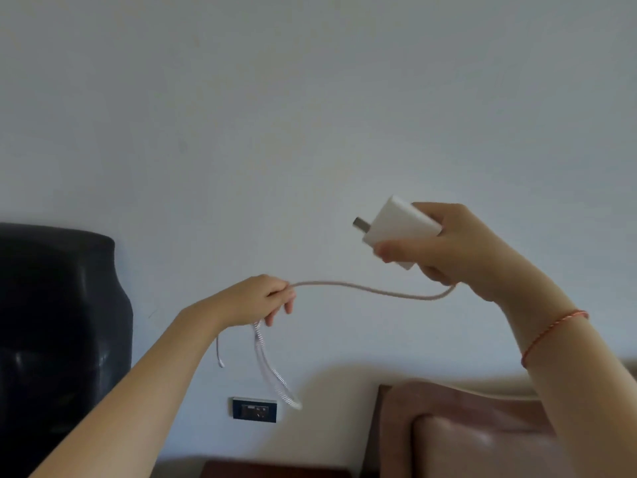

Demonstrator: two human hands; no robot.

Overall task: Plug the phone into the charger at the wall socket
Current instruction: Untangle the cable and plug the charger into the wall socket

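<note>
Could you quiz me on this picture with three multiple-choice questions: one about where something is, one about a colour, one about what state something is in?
1. Where is the wall socket?
A. Low on the wall, below the left hand
B. High on the wall, above the right hand
C. On the dark object at the left edge

2. What colour is the thin string on the right wrist?
A. Green
B. Red
C. Black

3. What state is the charger in?
A. Plugged into the socket
B. Lying on the furniture
C. Held in the air, unplugged

Answers:
1. A, since the dark socket plate sits near the bottom of the wall, beneath the left hand that holds the cable.
2. B, since the string shows red against the arm.
3. C, since the right hand grips the charger well above the socket, prongs bare.
</note>
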